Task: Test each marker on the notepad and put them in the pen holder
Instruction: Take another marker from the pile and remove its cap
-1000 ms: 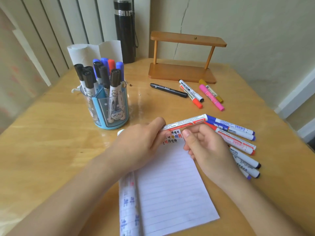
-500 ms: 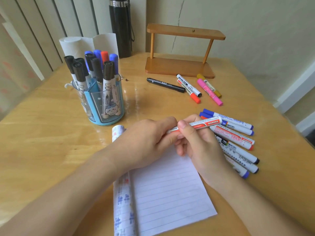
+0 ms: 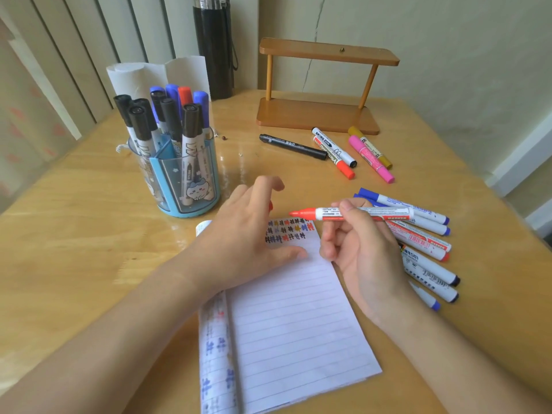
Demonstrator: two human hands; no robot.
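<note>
The right hand (image 3: 363, 258) is pinching a red marker (image 3: 352, 213) by its barrel, thumb and fingers pressed around the middle, and is holding it level above the top edge of the notepad (image 3: 295, 318). The marker's exposed red end is pointing toward the left hand (image 3: 248, 231), so the tip looks uncapped and ready for a test stroke. The left hand is resting its heel and thumb on the notepad's upper left corner, probably to keep the page from sliding; its fingers are curled loosely, and a bit of red is peeking out under them, possibly the cap, though I cannot tell for sure. Rows of coloured test marks are sitting just under the marker's tip, with blank lines below them. The pen holder (image 3: 182, 177), already filling with markers, is standing toward the surface's left side, just beyond the left hand. Untested markers (image 3: 418, 234) are lying fanned out beneath and beside the right hand, near the right edge.
</note>
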